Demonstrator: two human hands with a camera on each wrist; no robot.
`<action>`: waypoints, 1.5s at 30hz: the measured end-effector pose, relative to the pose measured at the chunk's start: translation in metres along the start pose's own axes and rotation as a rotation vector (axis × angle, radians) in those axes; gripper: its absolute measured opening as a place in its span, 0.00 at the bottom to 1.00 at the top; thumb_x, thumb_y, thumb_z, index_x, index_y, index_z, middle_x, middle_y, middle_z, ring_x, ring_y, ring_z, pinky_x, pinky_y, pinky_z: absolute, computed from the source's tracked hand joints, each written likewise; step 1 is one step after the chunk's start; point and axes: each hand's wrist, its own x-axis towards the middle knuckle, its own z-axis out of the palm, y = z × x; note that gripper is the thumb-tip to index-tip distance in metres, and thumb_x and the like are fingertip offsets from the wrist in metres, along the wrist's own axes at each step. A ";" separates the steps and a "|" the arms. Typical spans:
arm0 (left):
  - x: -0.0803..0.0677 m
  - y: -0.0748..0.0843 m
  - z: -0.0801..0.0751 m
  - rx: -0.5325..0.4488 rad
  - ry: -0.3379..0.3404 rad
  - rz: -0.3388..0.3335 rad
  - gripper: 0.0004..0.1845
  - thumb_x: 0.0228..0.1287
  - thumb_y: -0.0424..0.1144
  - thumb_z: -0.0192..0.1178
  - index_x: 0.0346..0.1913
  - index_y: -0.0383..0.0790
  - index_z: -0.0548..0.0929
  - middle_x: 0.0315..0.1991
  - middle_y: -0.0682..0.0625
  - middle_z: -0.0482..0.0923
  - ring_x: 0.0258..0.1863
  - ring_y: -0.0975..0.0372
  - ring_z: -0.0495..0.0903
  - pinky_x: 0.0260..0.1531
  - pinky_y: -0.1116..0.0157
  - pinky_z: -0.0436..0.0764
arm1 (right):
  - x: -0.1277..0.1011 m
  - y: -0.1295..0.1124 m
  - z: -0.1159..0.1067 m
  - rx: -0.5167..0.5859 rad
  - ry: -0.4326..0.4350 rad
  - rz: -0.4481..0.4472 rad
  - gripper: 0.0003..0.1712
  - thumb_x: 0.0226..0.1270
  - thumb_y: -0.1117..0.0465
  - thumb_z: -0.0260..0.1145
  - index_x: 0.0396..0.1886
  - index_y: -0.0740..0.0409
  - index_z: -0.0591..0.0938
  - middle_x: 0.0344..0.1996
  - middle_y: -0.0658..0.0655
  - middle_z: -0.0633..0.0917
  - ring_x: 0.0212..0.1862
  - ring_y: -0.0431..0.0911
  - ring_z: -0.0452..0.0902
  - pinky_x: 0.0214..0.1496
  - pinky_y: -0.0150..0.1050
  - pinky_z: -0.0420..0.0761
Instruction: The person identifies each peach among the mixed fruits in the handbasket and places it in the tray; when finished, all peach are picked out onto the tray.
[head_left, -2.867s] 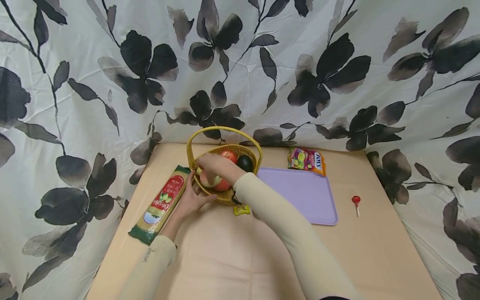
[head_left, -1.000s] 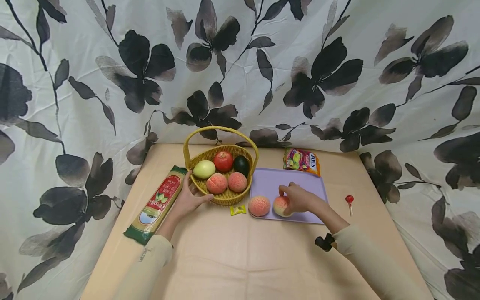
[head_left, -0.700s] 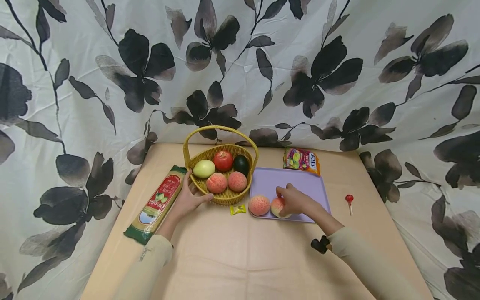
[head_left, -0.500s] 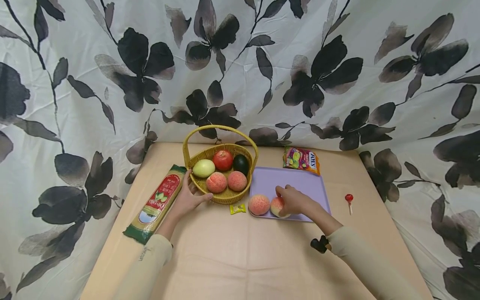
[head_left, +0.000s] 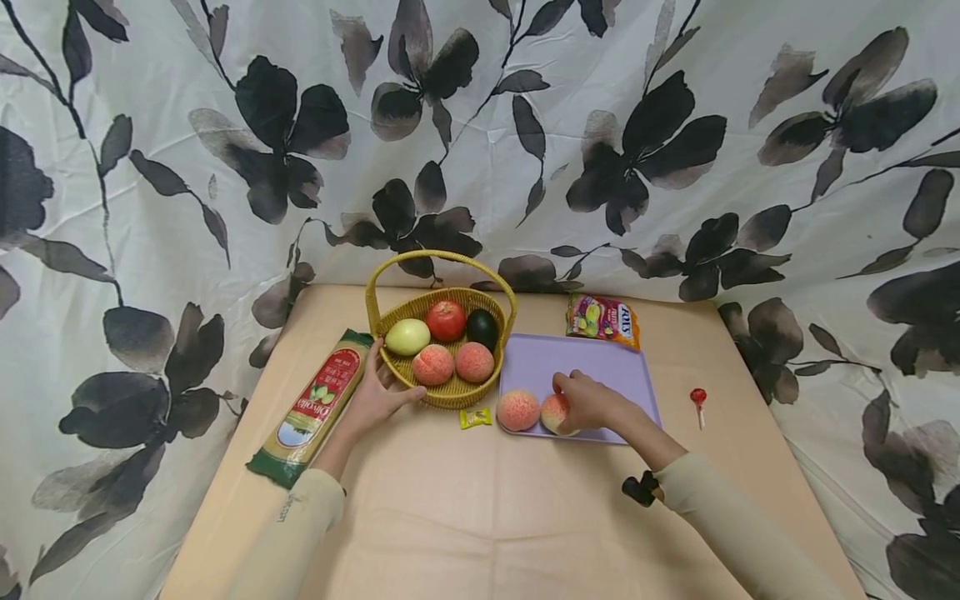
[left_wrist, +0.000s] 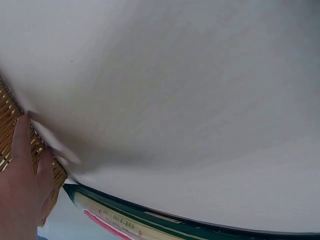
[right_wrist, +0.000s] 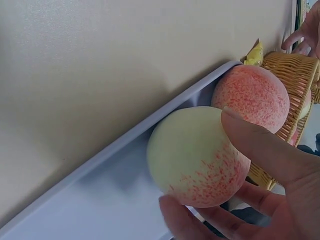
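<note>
On the front left part of the lilac tray [head_left: 637, 392] sit two peaches. My right hand [head_left: 596, 404] holds the pale, red-speckled peach [right_wrist: 195, 155] between thumb and fingers; beside it lies the pinker peach [head_left: 518, 410]. My left hand [head_left: 377, 402] rests against the left front side of the yellow wicker basket [head_left: 457, 398], fingers and thumb spread along its wall. Inside the basket are a pale yellow-green oval fruit [head_left: 408, 337], a red round fruit [head_left: 446, 321], a dark green oval fruit [head_left: 482, 329] and two pink peaches [head_left: 432, 365].
A long green-and-gold Olivoila package [head_left: 318, 408] lies left of the basket, under the left forearm's edge. A small yellow wrapped candy [head_left: 476, 418] is in front of the basket. Behind the tray lies a colourful candy bag [head_left: 603, 321]; to its right is a red lollipop [head_left: 698, 397].
The right hand has gone from inside the basket to the tray, where two peaches now sit. It then shifted the pale peach slightly left, towards the other. The left hand stays at the basket.
</note>
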 end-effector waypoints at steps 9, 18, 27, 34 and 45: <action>0.004 -0.004 -0.002 0.006 0.005 -0.004 0.72 0.56 0.50 0.80 0.84 0.54 0.28 0.86 0.40 0.34 0.84 0.41 0.48 0.80 0.44 0.60 | -0.002 -0.004 -0.005 -0.040 0.000 0.035 0.37 0.49 0.54 0.86 0.57 0.55 0.78 0.47 0.60 0.80 0.42 0.52 0.78 0.41 0.54 0.83; 0.003 0.000 -0.004 0.007 0.003 0.007 0.72 0.57 0.48 0.79 0.84 0.52 0.27 0.86 0.40 0.34 0.84 0.41 0.48 0.80 0.44 0.60 | 0.001 -0.006 -0.015 -0.057 -0.004 0.036 0.44 0.51 0.51 0.85 0.67 0.57 0.76 0.56 0.64 0.80 0.48 0.55 0.80 0.49 0.61 0.85; 0.004 0.000 -0.006 0.011 0.006 0.016 0.72 0.58 0.47 0.79 0.84 0.53 0.27 0.86 0.39 0.33 0.83 0.39 0.48 0.80 0.42 0.59 | 0.019 -0.048 -0.056 -0.034 0.039 -0.029 0.41 0.64 0.46 0.77 0.71 0.56 0.74 0.65 0.67 0.77 0.58 0.56 0.82 0.57 0.59 0.86; 0.005 -0.006 -0.006 0.003 0.006 0.004 0.72 0.57 0.49 0.79 0.84 0.54 0.28 0.86 0.40 0.33 0.84 0.41 0.47 0.80 0.43 0.59 | 0.052 -0.102 -0.068 -0.079 0.062 -0.174 0.33 0.68 0.52 0.74 0.67 0.60 0.77 0.61 0.65 0.81 0.58 0.55 0.81 0.60 0.51 0.85; 0.001 -0.005 0.000 -0.012 -0.007 -0.001 0.70 0.61 0.43 0.77 0.84 0.51 0.27 0.85 0.38 0.34 0.84 0.40 0.47 0.80 0.43 0.60 | 0.107 -0.153 -0.054 -0.157 0.020 -0.224 0.11 0.68 0.57 0.72 0.29 0.57 0.82 0.30 0.51 0.76 0.40 0.46 0.70 0.40 0.40 0.73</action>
